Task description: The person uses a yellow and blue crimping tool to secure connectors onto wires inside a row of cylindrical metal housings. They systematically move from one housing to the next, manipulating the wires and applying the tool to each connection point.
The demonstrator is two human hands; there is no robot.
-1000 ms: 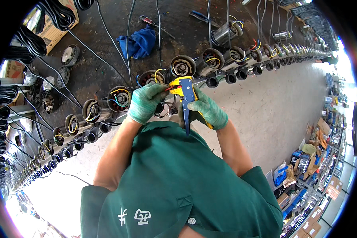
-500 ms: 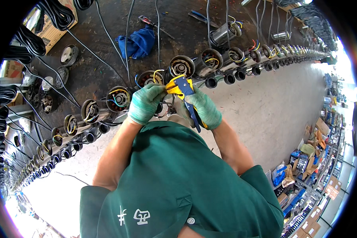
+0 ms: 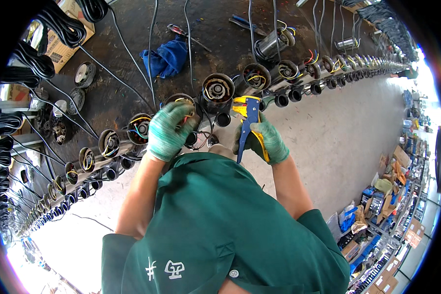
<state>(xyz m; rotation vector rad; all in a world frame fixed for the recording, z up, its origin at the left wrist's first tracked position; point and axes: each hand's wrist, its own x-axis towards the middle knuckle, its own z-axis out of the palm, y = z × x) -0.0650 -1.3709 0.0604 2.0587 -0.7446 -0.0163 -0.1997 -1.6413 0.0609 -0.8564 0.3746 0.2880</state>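
Note:
My gloved left hand [image 3: 167, 130] is at the open end of a cylindrical motor housing [image 3: 182, 99], its fingers bent over the rim. A small reddish bit shows by the fingertips; what they pinch is mostly hidden. In my gloved right hand [image 3: 269, 141] is a wire stripper [image 3: 250, 120] with a blue body and yellow jaws, held upright and apart from the housings. Its jaws have no wire in them. Beside the left hand's housing stands another motor housing [image 3: 218, 88] with copper-toned windings inside. To the left, a further housing [image 3: 140, 129] has yellow and blue wires at its mouth.
A long row of similar housings runs along the edge of the dark workbench [image 3: 127, 54]. On it lie a blue cloth [image 3: 165, 59], a screwdriver [image 3: 188, 36] and pliers [image 3: 247, 24]. Black cables [image 3: 149, 73] hang across. Shelves with boxes [image 3: 389, 267] stand at right.
My right hand has drawn the wire stripper right and down, away from my left hand. My left hand has shifted slightly left, from the stripper's jaws to the housing mouth.

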